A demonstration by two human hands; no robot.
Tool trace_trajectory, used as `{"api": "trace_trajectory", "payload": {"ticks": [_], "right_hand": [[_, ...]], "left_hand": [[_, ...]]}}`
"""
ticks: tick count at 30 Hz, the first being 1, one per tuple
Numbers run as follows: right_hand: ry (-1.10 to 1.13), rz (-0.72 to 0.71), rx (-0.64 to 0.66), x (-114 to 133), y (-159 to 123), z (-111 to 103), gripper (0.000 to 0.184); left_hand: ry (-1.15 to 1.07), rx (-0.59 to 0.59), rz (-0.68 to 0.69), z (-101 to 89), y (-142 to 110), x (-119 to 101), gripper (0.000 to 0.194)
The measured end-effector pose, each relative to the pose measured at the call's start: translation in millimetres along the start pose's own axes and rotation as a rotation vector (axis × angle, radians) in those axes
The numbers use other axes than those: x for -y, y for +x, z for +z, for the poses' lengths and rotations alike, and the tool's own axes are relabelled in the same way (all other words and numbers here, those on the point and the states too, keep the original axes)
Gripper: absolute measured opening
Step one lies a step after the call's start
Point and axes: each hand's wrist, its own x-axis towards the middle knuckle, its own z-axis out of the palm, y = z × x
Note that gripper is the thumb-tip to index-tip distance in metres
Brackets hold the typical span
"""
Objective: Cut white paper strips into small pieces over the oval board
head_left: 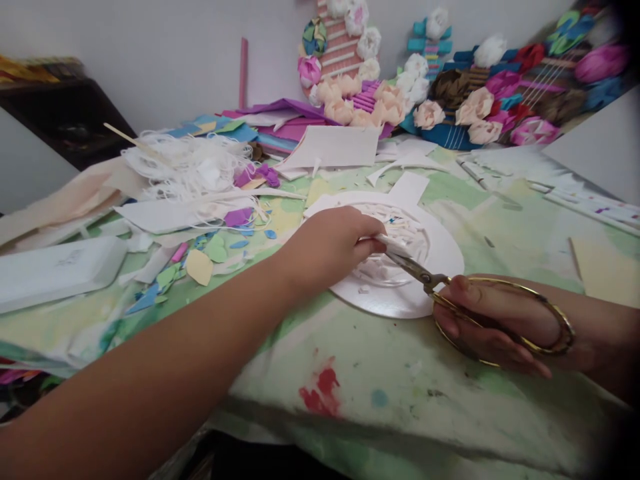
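My left hand (330, 243) is closed in a pinch on a small white paper strip (393, 243) over a white paper plate (440, 263) that holds a heap of white paper cuttings (395, 230). My right hand (493, 327) grips gold-handled scissors (465, 293); fingers pass through the loops. The scissor blades meet the strip at my left fingertips, above the plate's middle.
A paint-stained green cloth (380, 373) covers the table. Coloured paper scraps (200, 260), white shreds (185, 167) and a white box (55, 270) lie at the left. Paper-flower decorations (450, 87) line the back wall. A yellow sheet (605, 270) lies at the right.
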Motion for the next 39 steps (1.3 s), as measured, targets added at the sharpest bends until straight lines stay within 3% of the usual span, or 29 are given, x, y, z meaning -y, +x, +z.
{"api": "trace_trajectory", "payload": {"ticks": [7, 11, 15, 18, 22, 27, 33, 39], "right_hand": [[-0.068, 0.024, -0.079, 7, 2, -1, 0.048], [-0.271, -0.021, -0.167, 13, -9, 0, 0.056], [-0.790, -0.215, -0.492, 20, -18, -6, 0.049], [-1.101, -0.189, -0.743, 19, -13, -12, 0.046], [-1.182, -0.294, -0.755, 16, -2, -8, 0.039], [-1.284, -0.301, -0.834, 15, 3, 2, 0.031], [-1.350, -0.331, -0.905, 10, 2, -1, 0.033], [-1.338, -0.347, -0.891, 8, 3, -3, 0.033]], "left_hand": [[-0.073, -0.059, -0.088, -0.5, 4, 9, 0.021], [-0.144, -0.107, -0.191, -2.4, 4, 12, 0.022], [-0.252, -0.162, -0.260, -4.2, 2, 11, 0.024], [-0.387, -0.128, -0.339, -5.3, 1, 8, 0.026], [-0.596, -0.070, -0.384, -5.7, -1, 1, 0.022], [-0.776, -0.031, -0.346, -5.2, -1, -6, 0.019], [-0.727, -0.026, -0.345, -6.4, -2, -6, 0.018], [-0.676, -0.032, -0.370, -5.4, -3, -6, 0.019]]}}
